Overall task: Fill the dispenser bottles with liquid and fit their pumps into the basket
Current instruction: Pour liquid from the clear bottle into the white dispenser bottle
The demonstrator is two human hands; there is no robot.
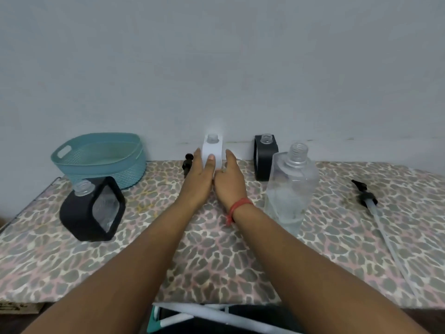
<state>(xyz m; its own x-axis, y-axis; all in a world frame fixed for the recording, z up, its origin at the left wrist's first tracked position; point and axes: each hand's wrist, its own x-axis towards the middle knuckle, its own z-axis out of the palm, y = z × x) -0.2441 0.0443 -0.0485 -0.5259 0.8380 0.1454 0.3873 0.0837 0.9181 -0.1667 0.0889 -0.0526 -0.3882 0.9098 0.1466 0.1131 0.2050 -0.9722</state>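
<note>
A white dispenser bottle (212, 147) with an uncapped clear neck stands at the back of the table against the wall. My left hand (199, 174) grips it, fingers on its left side and thumb on its front. My right hand (230, 179), a red band at its wrist, lies with fingers stretched along the bottle's right side; contact is unclear. A black-sleeved bottle (79, 218) stands tilted at the front left, another black one (263, 162) at the back right. A large clear bottle (291, 189) holds some liquid. The teal basket (101, 165) sits at the back left.
A black pump (364, 197) with a long clear tube lies on the right of the leopard-print cloth (216, 256). A second small black pump (187, 162) lies just left of my left hand. A grey wall closes off the back of the table.
</note>
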